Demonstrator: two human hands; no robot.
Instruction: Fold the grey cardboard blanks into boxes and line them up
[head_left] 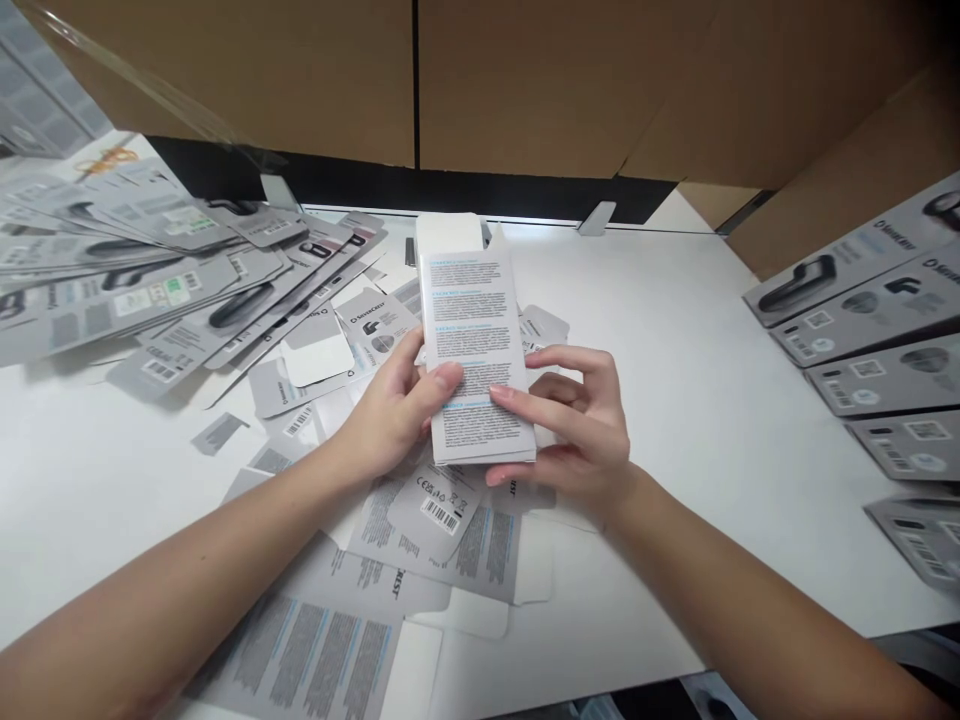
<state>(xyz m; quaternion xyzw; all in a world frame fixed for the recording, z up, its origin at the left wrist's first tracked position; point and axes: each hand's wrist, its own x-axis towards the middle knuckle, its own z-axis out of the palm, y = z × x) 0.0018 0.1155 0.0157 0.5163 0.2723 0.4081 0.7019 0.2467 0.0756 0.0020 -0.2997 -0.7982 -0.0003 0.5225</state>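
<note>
Now holding one folded box (476, 350) in left hand (390, 410) and right hand (585, 420); top flap maybe open; many flat boxes (172, 270) left.

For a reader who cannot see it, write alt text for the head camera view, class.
Both hands, left hand and right hand, hold a folded grey printed carton upright over a white table. Flat unfolded cartons lie spread at left and under the hands; assembled boxes are stacked at right.
</note>
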